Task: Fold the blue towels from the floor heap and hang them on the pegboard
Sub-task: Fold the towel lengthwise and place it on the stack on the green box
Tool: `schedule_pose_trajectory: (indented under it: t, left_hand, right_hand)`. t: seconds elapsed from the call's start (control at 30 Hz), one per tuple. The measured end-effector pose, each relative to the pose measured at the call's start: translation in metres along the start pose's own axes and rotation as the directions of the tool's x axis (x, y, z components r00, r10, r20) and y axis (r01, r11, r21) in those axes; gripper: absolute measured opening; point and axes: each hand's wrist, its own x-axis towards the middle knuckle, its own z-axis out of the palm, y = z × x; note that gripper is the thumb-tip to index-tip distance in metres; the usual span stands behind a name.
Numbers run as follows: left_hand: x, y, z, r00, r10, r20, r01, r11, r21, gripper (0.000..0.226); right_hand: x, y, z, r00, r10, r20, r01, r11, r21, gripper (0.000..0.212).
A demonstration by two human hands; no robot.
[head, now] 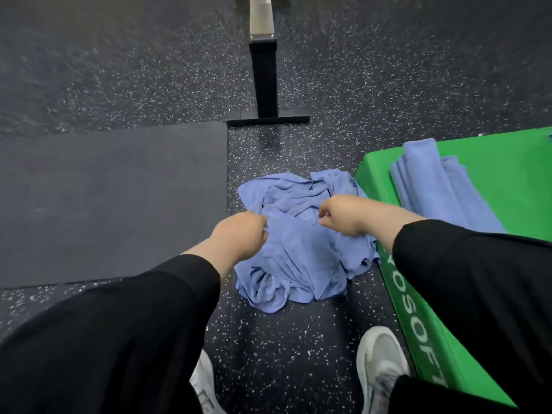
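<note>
Running left to right, the scene begins with a flat dark grey rubber mat (110,201) lying on the black speckled rubber floor (373,85), well apart from the work. The person's left hand (239,234), in a black sleeve, is curled and pinches the near left part of the crumpled heap of blue cloth towels (298,243); the right hand (343,215) is likewise curled, pinching fabric just to the right. Both grips sit near the top of the heap, with a short span of cloth between them, probably to find one edge and lift a single towel free for folding. Beyond the heap stands a black metal post on a flat base plate (264,85). To the right, a green padded box (507,210) touches the heap; it carries a stack of folded blue towels (433,186), apparently staged there before hanging. No pegboard is in view.
</note>
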Motion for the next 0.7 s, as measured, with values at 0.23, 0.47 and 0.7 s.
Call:
schedule_pose_trajectory:
  t: [0.23, 0.47, 0.7]
  left_hand:
    - [0.015, 0.006, 0.023, 0.996, 0.072, 0.051, -0.070, 0.997, -0.033, 0.030]
    - [0.048, 0.038, 0.021, 0.992, 0.103, 0.075, -0.096, 0.991, -0.089, 0.033]
    - [0.061, 0.048, 0.030, 0.991, 0.108, 0.081, -0.100, 0.990, -0.097, 0.031]
  right_hand:
    - [0.029, 0.026, 0.099, 0.988, 0.155, 0.005, -0.155, 0.988, 0.025, 0.036]
    - [0.043, 0.059, 0.108, 0.950, 0.310, 0.029, -0.308, 0.950, -0.057, 0.049]
    - [0.052, 0.076, 0.124, 0.945, 0.308, 0.110, -0.276, 0.932, -0.237, 0.047]
